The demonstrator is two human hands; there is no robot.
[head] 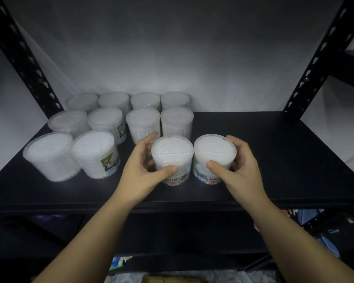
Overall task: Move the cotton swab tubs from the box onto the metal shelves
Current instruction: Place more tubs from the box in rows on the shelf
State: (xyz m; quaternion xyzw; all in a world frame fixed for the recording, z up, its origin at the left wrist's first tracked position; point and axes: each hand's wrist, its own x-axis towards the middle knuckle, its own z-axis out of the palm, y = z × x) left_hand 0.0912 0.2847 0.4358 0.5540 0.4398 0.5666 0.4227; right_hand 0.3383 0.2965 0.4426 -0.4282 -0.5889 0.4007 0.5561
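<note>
Two clear round tubs of white cotton swabs stand side by side on the black metal shelf (pixel 274 152). My left hand (pixel 143 170) wraps the left tub (pixel 172 154), thumb on its front. My right hand (pixel 239 168) wraps the right tub (pixel 215 150) the same way. Both tubs are upright with "COTTON BUDS" labels facing me. The box is mostly hidden; only a brown cardboard edge (pixel 172 279) shows at the bottom of the view.
Several more swab tubs (pixel 94 152) stand in rows on the left and back of the shelf. Black perforated uprights (pixel 315 64) frame both sides. The shelf's right half is bare. A lower shelf with coloured items (pixel 319 231) lies below.
</note>
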